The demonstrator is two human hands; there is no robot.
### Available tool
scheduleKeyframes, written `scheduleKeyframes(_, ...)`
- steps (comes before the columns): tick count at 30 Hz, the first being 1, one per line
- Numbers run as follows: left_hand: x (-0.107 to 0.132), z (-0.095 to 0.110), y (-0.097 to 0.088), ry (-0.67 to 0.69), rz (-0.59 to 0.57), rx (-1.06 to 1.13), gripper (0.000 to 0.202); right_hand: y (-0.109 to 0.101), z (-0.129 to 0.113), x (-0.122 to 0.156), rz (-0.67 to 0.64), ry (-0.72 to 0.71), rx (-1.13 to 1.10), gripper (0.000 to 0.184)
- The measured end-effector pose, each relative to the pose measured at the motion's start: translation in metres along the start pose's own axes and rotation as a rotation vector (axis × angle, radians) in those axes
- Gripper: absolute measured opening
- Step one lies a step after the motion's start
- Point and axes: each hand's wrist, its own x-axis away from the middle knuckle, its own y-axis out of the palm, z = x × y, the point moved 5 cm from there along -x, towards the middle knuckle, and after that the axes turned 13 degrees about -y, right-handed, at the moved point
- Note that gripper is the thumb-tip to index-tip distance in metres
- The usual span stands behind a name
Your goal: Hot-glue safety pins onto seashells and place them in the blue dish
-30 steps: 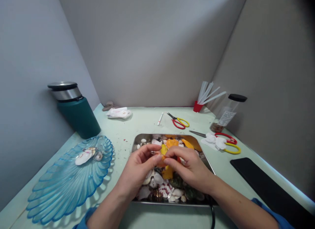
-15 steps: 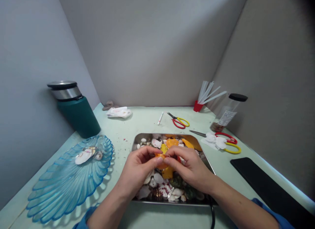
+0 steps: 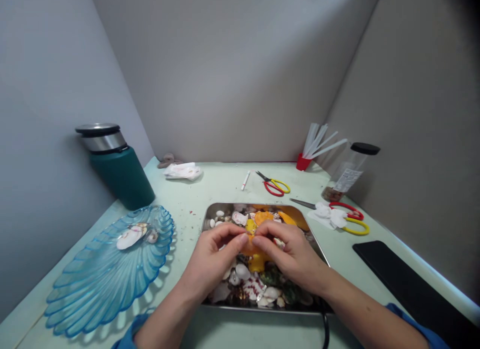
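My left hand [image 3: 212, 261] and my right hand [image 3: 290, 254] meet over a steel tray [image 3: 320, 251] full of mixed seashells. Both pinch one orange shell [image 3: 250, 247] between thumbs and fingertips, holding it just above the pile. A yellow shell [image 3: 257, 263] lies right under it, with white and dark shells [image 3: 258, 291] nearer me.
A blue shell-shaped glass dish [image 3: 101, 274] with a few shells sits at the left, a green flask [image 3: 116, 166] behind it. Two pairs of red-and-yellow scissors [image 3: 275, 185] [image 3: 347, 216], crumpled tissue [image 3: 330, 215], a red cup of sticks [image 3: 311, 149], a jar [image 3: 350, 169] and a black phone [image 3: 408, 284] lie to the right.
The hands stay over the tray with the orange shell; the fingers have drawn closer around it and shifted slightly. The view moved a little.
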Motion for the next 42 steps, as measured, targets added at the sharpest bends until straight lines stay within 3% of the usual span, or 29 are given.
scheduleKeyframes(5, -0.001, -0.003, -0.001, -0.068, -0.037, 0.128, 0.015, 0.002, 0.002, 0.0, -0.021, 0.025, -0.012, 0.017)
scheduleKeyframes(14, -0.003, -0.006, -0.004, -0.123, 0.026, 0.161, 0.019, 0.004, 0.007, 0.001, -0.07, 0.062, -0.003, 0.026)
scheduleKeyframes(22, -0.004, -0.003, -0.003, -0.086, -0.004, 0.097, 0.014, 0.008, 0.007, 0.002, -0.105, 0.028, 0.035, 0.02)
scheduleKeyframes(27, -0.003, -0.003, 0.001, -0.006, 0.014, 0.031, 0.018, 0.003, 0.006, 0.003, -0.007, -0.019, 0.057, 0.015)
scheduleKeyframes(33, -0.003, -0.009, -0.004, 0.015, 0.209, -0.079, 0.029, -0.002, 0.003, 0.005, 0.095, -0.116, 0.14, 0.007)
scheduleKeyframes(38, -0.005, -0.014, 0.004, -0.167, 0.008, 0.246, 0.05, 0.002, -0.002, 0.006, 0.042, -0.273, 0.175, 0.013)
scheduleKeyframes(42, -0.002, -0.007, 0.008, -0.139, -0.122, 0.366, 0.041, 0.005, -0.002, 0.006, -0.004, -0.319, 0.212, 0.022)
